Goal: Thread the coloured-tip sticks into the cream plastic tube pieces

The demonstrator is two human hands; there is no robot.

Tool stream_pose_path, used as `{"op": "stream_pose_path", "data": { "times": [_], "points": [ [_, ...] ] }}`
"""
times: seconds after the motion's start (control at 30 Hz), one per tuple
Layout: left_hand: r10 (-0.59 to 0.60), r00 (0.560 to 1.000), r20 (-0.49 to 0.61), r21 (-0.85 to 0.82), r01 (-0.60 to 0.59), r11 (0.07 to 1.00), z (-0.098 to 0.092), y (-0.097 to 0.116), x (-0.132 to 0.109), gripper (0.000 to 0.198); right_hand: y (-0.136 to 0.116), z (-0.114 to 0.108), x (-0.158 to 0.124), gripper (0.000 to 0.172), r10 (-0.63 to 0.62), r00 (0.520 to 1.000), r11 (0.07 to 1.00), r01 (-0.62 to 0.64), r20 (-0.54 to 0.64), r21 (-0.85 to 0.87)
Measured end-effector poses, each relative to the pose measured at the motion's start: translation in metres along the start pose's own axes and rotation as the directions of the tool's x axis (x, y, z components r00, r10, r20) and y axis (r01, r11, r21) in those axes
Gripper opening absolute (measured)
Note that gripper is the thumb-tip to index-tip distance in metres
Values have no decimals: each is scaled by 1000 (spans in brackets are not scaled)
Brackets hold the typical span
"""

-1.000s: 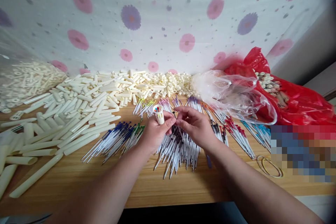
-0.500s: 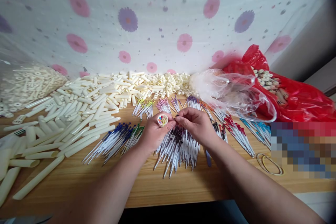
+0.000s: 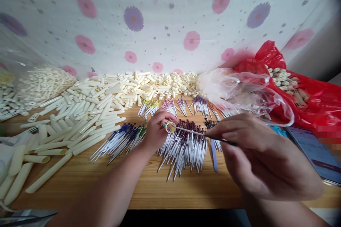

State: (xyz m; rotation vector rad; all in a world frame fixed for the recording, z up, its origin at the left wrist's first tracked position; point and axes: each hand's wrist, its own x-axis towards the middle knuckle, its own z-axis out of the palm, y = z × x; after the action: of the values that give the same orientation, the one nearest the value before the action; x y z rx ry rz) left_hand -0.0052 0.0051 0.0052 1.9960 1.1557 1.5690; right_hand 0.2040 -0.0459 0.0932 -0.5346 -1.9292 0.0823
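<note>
My left hand (image 3: 156, 129) is closed around a short cream plastic pen part (image 3: 168, 126), its round open end tilted toward me with small coloured bits inside. Between the thumb and fingers of my right hand (image 3: 255, 156) is a thin pen refill (image 3: 191, 131), white along its length and black at the end I grip. The refill's far tip reaches the mouth of the pen part; whether it has entered cannot be made out. Below my hands lies a heap of refills with dark purple tops (image 3: 183, 149). Blue-topped refills (image 3: 117, 142) lie left of my left hand.
Cream pen tubes (image 3: 87, 113) cover the left and back of the table (image 3: 149, 191). Clear plastic bags (image 3: 226, 85), a red bag (image 3: 314, 95) and a phone-like device (image 3: 311, 156) are at the right. A purple strip (image 3: 214, 156) lies near my right hand.
My right hand has drawn away from my left, toward the camera and right, with the black-ended refill now showing. The pen part in my left hand has tilted slightly.
</note>
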Motion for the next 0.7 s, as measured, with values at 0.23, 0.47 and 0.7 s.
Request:
{"op": "stream_pose_path", "data": {
  "times": [0.23, 0.47, 0.7],
  "points": [
    [0, 1000, 23, -34, 1, 999, 3, 5, 1, 14, 3, 22, 2, 14, -131, 991, 991, 131, 34, 5],
    [-8, 999, 36, 12, 7, 1000, 2, 1, 0, 15, 14, 40, -10, 21, 3, 999, 996, 0, -33, 92],
    [-13, 988, 157, 55, 5, 998, -5, 1, -3, 44, 30, 47, -15, 16, 169, 985, 981, -165, -30, 105]
  ]
}}
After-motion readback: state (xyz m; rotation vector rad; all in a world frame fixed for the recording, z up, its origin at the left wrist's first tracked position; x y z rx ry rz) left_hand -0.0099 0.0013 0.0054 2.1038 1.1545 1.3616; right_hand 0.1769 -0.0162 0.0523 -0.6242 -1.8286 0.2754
